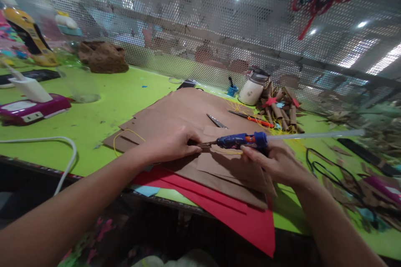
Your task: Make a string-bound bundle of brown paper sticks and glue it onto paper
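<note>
In my right hand point(275, 160) is a blue hot glue gun point(234, 141), with a long clear glue stick point(316, 134) sticking out of its back. The gun's nozzle points left, right by the fingertips of my left hand point(175, 144). Those fingers are pinched on a small brown paper piece point(205, 147), mostly hidden by the hand. A yellow string point(225, 153) runs beside it. Below both hands lies a stack of brown paper sheets point(188, 106), with red paper point(238, 225) underneath at the front edge. Scissors point(216, 121) rest on the stack just beyond the gun.
An orange-handled tool point(253, 119), a white jar point(253, 87) and a heap of rolled brown paper tubes point(282, 110) are at the back right. A black cord point(335, 167) curls at right. At left are a clear cup point(83, 87) and a purple power strip point(37, 110).
</note>
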The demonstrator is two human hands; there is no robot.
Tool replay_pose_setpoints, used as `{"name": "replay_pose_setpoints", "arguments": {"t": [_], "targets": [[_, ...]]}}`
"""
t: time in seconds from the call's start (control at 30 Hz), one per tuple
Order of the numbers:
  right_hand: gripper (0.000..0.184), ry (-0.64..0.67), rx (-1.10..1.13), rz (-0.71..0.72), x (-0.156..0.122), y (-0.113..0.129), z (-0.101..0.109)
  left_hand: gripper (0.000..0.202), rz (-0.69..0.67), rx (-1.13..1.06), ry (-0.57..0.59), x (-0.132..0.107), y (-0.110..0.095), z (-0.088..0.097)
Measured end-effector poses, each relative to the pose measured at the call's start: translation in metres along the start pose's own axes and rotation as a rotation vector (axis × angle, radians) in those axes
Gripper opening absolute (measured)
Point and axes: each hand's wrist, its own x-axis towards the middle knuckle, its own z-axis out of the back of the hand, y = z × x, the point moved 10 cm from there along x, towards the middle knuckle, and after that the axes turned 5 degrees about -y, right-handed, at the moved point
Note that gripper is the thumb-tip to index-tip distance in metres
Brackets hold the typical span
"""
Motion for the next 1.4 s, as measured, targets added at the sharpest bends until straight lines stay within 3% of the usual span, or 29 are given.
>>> {"name": "replay_pose_setpoints", "arguments": {"t": [0.3,0.63,0.93,1.4], "targets": [[0.041,0.023,0.003,-0.052,-0.001,-0.007,-0.008,0.03,-0.042,-0.006,-0.024,0.0,-0.004,0.0],[0.036,-0.099,-0.108,0.061,-0.003,0.006,0.006,0.033,-0.074,0.064,-0.05,-0.001,-0.009,0.003],[0.025,-0.051,-0.048,0.109,-0.004,0.018,0.0,0.028,-0.092,0.057,-0.059,-0.001,-0.009,0.003],[0.026,-0.036,-0.028,0.121,-0.005,0.012,0.003,0.028,-0.076,0.029,-0.062,-0.001,-0.008,0.002]]}}
